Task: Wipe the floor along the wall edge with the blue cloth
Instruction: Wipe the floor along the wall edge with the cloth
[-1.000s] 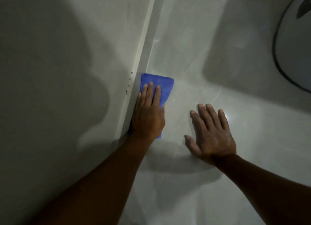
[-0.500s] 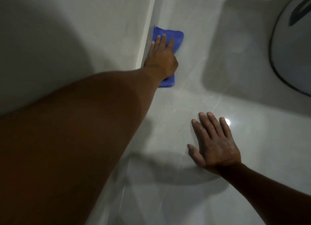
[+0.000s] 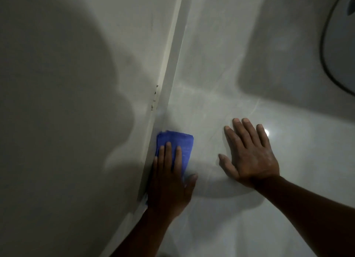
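The blue cloth (image 3: 177, 143) is pressed flat on the floor (image 3: 221, 83) at the lower middle of the frame, touching the wall edge (image 3: 169, 79). It is held down by the open left hand (image 3: 169, 181). The right hand (image 3: 249, 154) is spread flat on the floor. The cloth should be kept tight against the edge and pushed with even pressure.

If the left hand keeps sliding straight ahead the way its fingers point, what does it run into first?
Nothing on the floor, as far as the picture shows. The left hand presses the blue cloth against the skirting, fingers pointing along it. It would likely just keep rubbing the skirting.
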